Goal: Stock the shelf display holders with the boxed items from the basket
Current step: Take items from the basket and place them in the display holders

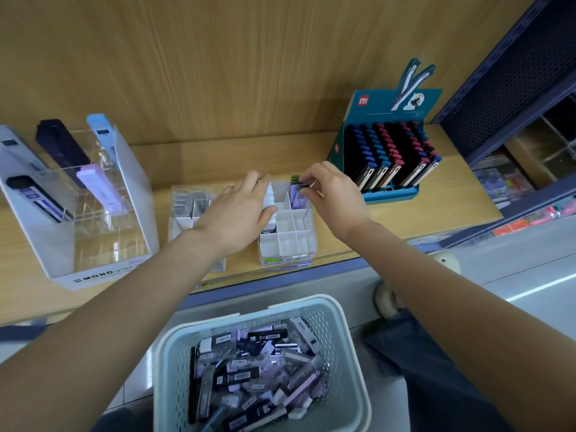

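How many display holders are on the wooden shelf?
4: clear acrylic MONO stand, far left; clear divided tray, partly behind the left hand; white divided tray, centre; teal cardboard pen display, right. Others may be off-frame.

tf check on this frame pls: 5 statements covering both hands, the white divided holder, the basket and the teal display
1. The right hand pinches a small box at the back of the divided holder. True.
2. The basket is empty. False: it holds many boxes.
3. The teal display stands left of the divided holder. False: it stands to the right of it.
4. The front compartments of the divided holder are empty. True.
5. The left hand is down in the basket. False: it is up on the shelf, over the divided holder.
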A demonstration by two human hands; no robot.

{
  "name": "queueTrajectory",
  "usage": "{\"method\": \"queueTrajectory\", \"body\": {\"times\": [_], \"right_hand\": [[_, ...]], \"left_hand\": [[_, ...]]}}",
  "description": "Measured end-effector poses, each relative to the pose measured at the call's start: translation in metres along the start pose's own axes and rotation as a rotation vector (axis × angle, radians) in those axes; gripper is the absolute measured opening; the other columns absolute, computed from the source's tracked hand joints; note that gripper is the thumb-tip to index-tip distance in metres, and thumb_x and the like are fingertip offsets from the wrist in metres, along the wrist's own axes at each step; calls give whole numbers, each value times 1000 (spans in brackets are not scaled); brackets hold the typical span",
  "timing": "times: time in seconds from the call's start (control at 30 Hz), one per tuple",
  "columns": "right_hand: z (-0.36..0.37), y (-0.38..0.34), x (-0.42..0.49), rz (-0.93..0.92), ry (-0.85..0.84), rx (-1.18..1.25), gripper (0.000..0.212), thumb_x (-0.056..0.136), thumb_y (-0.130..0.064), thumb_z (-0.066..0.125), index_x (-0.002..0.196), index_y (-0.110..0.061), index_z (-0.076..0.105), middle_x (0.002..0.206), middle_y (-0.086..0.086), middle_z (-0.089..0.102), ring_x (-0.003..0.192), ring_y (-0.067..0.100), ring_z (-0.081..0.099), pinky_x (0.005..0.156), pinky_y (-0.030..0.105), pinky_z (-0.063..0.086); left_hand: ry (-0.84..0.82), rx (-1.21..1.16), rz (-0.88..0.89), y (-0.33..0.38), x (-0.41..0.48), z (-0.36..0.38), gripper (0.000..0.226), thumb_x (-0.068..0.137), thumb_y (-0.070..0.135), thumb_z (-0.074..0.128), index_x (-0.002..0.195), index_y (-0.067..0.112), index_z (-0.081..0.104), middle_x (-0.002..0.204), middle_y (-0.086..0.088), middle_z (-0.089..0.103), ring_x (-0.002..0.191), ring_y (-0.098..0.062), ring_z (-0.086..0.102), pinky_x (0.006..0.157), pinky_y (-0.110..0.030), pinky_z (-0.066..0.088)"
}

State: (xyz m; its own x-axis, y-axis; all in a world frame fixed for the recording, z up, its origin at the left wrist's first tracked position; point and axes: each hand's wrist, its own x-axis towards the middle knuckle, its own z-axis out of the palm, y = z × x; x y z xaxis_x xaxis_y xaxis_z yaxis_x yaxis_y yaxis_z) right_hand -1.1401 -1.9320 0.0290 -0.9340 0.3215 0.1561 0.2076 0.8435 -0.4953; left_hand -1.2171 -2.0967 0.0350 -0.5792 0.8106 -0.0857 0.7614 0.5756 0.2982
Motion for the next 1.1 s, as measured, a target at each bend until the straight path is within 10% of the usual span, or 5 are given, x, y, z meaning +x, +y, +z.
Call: {"method": "queueTrajectory", "body": {"times": [0.6, 0.83, 0.97, 1.1], "right_hand": [[-4, -14, -17, -78, -105, -377, 39, 91, 1, 48, 128, -10, 50, 118, 9, 50, 107, 27, 51, 76, 35, 46], [6, -32, -89, -232, 69, -197, 25, 84, -1, 61, 108, -3, 59, 98, 12, 57, 86, 28, 60, 71, 33, 51], [41, -16, -150, -246, -99, -151, 16, 84, -6, 56, 99, -10, 58, 90, 6, 59, 77, 22, 60, 66, 22, 44], [82, 1, -194, 8, -575, -66, 32, 97, -13, 43, 129, -13, 46, 125, 5, 51, 111, 23, 52, 90, 33, 45]], "left_hand": [[-4, 68, -32, 9, -15, -11, 52, 102, 29, 31, 147, 7, 20, 148, -10, 24, 133, -25, 27, 107, -35, 22], [337, -4, 80, 10, -108, 24, 24, 87, 10, 53, 111, 8, 57, 98, -7, 54, 90, -22, 51, 80, -33, 41], [147, -89, 18, 10, -162, 79, 24, 82, 15, 54, 105, 14, 60, 95, 1, 56, 86, -14, 53, 80, -29, 47], [-186, -261, -116, 13, -187, 127, 33, 97, 21, 41, 129, 18, 47, 122, 2, 46, 103, -12, 50, 95, -24, 38]]}}
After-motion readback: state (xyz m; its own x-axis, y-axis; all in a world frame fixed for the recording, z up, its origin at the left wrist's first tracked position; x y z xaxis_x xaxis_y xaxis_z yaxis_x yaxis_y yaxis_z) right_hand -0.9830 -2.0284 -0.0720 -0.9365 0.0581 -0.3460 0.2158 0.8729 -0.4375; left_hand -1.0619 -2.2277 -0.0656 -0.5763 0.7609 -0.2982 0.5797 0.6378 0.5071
